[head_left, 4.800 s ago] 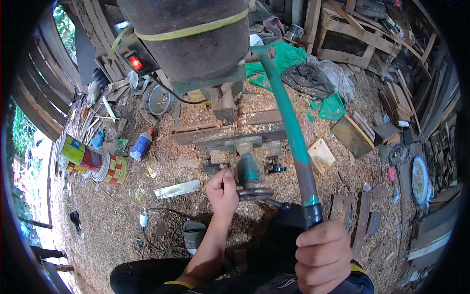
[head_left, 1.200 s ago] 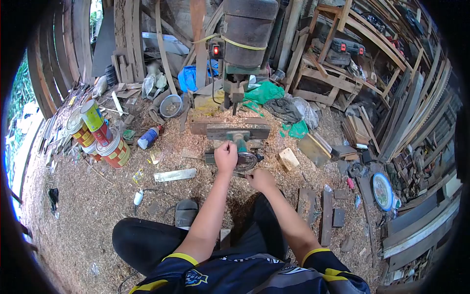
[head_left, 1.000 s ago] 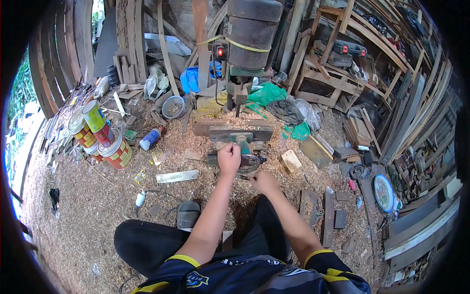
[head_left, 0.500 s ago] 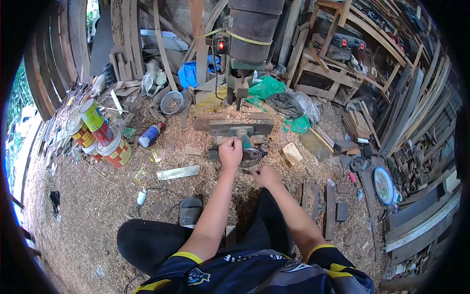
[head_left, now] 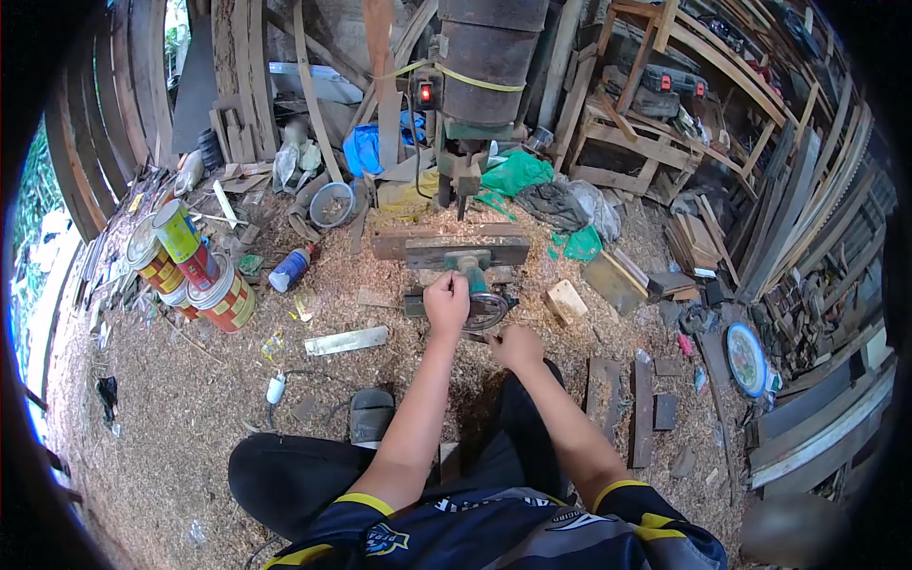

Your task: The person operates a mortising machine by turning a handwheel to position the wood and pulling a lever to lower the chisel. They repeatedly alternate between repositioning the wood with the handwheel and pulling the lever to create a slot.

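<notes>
My left hand (head_left: 446, 302) is closed, thumb side up, on a part of the green machine just below its clamp (head_left: 467, 258); what its fingers grip is hidden. My right hand (head_left: 516, 347) is closed at the lower right of the round handwheel (head_left: 487, 311), on a dark handle that shows only in part. Above both hands, a dark wooden board (head_left: 423, 252) lies crosswise at the clamp, with a browner board (head_left: 389, 241) behind it. The machine's tool (head_left: 463, 198) points down over the boards. A red light glows on the switch box (head_left: 426, 93).
Stacked paint cans (head_left: 223, 302) and a blue bottle (head_left: 290, 269) stand or lie at the left. A pale wood block (head_left: 566, 301) lies right of the handwheel. A metal strip (head_left: 347, 339), a white plug-like item (head_left: 275, 389) and dark wood pieces (head_left: 641, 408) lie on the shavings.
My right hand has shifted slightly down and right near the handwheel. My left hand stays at nearly the same spot. A blurred round shape now shows at the lower right.
</notes>
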`<action>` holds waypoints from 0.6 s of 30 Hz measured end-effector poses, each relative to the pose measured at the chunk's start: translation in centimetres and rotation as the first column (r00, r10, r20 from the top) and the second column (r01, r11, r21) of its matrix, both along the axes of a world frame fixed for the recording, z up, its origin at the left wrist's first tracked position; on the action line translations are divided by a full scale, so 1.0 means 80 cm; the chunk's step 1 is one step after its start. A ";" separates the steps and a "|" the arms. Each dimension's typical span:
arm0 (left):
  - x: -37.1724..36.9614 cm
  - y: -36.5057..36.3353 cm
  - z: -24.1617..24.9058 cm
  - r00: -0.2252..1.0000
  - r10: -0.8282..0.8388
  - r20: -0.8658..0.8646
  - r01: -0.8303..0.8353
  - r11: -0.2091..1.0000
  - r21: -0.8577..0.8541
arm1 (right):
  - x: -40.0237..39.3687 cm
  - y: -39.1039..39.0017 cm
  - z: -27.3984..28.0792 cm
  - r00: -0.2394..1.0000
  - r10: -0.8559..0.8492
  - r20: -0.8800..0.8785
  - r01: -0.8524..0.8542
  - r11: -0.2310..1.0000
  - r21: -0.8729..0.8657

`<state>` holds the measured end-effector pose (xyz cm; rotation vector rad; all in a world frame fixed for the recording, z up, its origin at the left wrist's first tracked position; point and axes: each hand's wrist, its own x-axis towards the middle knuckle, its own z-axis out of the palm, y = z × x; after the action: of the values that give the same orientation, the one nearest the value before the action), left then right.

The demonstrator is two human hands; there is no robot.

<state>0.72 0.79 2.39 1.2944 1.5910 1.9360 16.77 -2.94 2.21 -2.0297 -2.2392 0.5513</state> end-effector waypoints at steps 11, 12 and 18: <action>0.002 0.002 -0.005 0.997 0.033 -0.065 -0.035 0.999 -0.022 | 0.050 0.035 -0.008 0.977 0.003 -0.215 0.029 0.989 0.147; 0.003 0.000 -0.003 0.998 0.034 -0.053 -0.035 0.999 -0.025 | 0.055 0.044 0.003 0.967 -0.040 -0.250 0.096 0.972 0.213; 0.006 -0.005 0.004 1.000 0.022 -0.006 -0.022 1.000 -0.001 | 0.045 0.113 0.141 0.804 0.127 -0.580 0.219 0.845 0.488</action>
<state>1.22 0.43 2.75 1.2892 1.6154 1.9456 20.38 6.12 13.51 -1.3688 -1.6942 0.4104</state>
